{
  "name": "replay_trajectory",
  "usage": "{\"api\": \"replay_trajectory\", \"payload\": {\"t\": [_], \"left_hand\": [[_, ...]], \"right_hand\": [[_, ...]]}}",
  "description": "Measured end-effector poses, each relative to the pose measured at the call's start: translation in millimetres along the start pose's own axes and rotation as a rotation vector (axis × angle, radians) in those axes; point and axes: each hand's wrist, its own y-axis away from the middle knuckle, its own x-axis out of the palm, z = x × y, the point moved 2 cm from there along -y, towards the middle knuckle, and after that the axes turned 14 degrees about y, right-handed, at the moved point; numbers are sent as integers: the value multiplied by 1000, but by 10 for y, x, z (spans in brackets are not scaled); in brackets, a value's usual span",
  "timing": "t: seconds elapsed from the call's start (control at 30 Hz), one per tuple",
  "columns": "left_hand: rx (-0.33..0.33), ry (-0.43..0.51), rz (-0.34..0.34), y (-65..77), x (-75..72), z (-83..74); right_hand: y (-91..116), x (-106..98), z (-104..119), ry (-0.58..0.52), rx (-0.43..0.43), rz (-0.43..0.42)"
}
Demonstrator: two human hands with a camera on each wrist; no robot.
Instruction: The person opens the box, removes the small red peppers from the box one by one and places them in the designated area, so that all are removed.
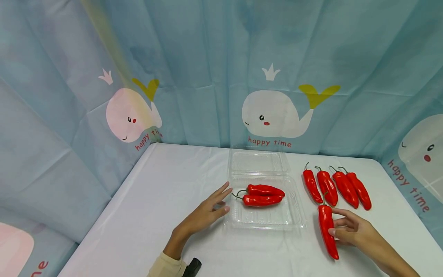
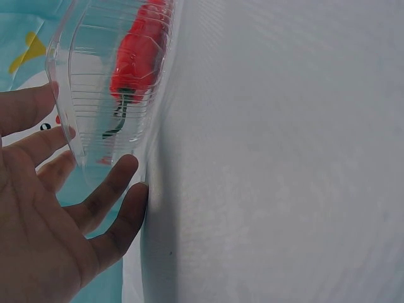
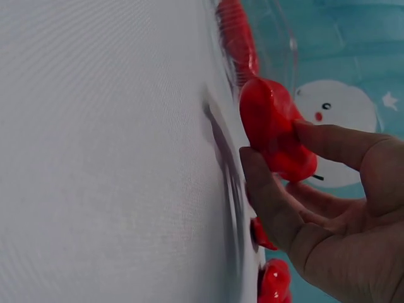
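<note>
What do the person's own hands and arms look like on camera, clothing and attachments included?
The left hand is ungloved; behind its wrist shows a pale beige cloth sleeve, with a black, rounded, cylinder-like object beside it, its purpose unclear. The right hand is ungloved too, and no sleeve shows on that forearm. I see no cables or markings.

Bright head view, glints on peppers (image 1: 263, 201), dimmer wrist views (slightly soft), shadowed white table (image 3: 126, 158)
</note>
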Motion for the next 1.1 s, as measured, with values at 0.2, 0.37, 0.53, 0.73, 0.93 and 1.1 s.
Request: {"api": "replay_trajectory", "payload": {"t": [0.2, 0.37, 0.53, 0.73, 0.93, 1.1], "left_hand": [[2, -1, -1, 4, -2, -1], [-1, -3, 0, 4, -4, 0], [7, -8, 2, 6, -9, -6], [11, -6, 3, -1, -9, 4], [6, -7, 2, -5, -7, 8], [18, -5, 7, -4, -5, 1]], "right_hand": [[-32, -3, -5, 13, 6, -2], [-59, -3, -22, 45, 0, 3], [-74, 7, -17, 81, 3, -14], [-87, 13, -8, 108, 1, -16], [-105, 8, 13, 140, -8, -9], [-114, 12, 26, 171, -9, -8]]}}
